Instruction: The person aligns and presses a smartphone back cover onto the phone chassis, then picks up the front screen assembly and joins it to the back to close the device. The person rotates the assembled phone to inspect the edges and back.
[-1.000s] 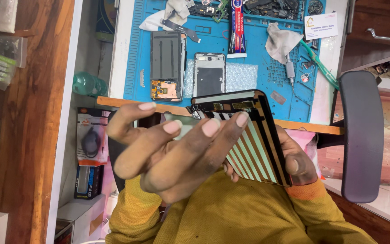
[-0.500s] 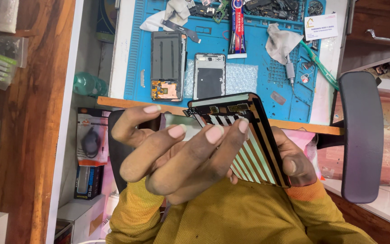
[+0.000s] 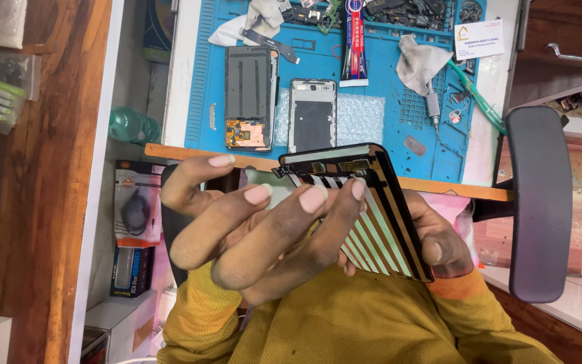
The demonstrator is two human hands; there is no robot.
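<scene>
I hold a phone display panel [image 3: 382, 229], black-edged with a green-and-white striped back, tilted up in front of my chest. My left hand [image 3: 250, 236] lies over its left side, the fingertips pressing on the striped face near the top edge. From behind, my right hand [image 3: 442, 243] grips the panel's right and lower edge, its thumb showing beside the frame. Both sleeves are yellow. The panel's lower left part is hidden by my left fingers.
A blue work mat [image 3: 432, 128] on the desk beyond carries an opened phone body [image 3: 249, 94], a phone frame [image 3: 312, 114], a glue tube [image 3: 353, 40], a cloth [image 3: 417, 61] and a small screwdriver [image 3: 432, 104]. A dark chair [image 3: 537, 202] stands at right. A green bottle [image 3: 133, 127] and boxes [image 3: 133, 216] sit at left.
The panel has dropped slightly toward me and my left fingers have slid a little along its face. Both hands keep their hold.
</scene>
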